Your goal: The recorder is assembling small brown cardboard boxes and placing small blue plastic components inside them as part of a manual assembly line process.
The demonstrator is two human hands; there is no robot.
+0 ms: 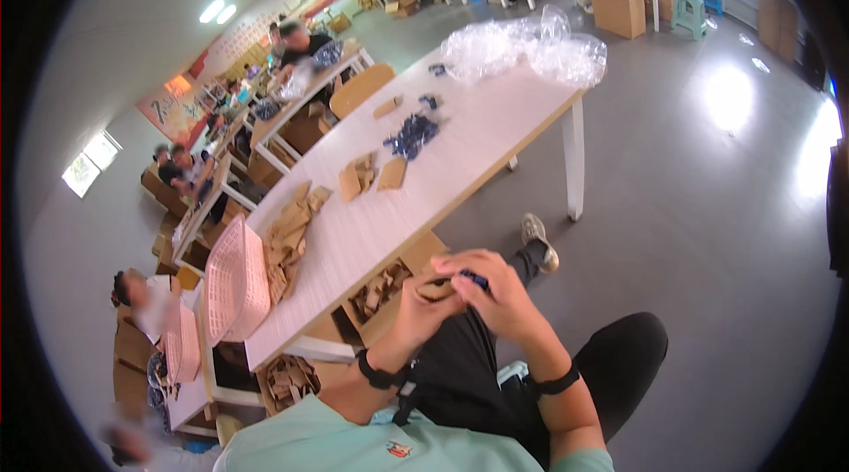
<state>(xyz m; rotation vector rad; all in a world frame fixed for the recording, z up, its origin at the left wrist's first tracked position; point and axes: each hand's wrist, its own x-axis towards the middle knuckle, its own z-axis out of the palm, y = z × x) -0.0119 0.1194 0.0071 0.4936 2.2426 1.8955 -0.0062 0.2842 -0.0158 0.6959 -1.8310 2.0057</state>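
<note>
Above my lap, both hands are held close together. My left hand (419,306) is closed round a small brown cardboard box (435,290), whose open end seems to face up. A small dark blue piece (475,278), too small to identify, is pinched in my right hand (500,299) right beside the box. Fingers of the right hand arch over the top of the left. On the white table (354,233) ahead lie a pile of similar dark blue pieces (412,136), some small brown boxes (357,176) and a heap of flattened brown boxes (292,229).
A pink basket (237,282) stands at the table's left end. Clear plastic bags (526,47) cover its far end. Below the near edge are cartons of brown boxes, one carton (378,295) close to my left hand. Other people sit at tables behind.
</note>
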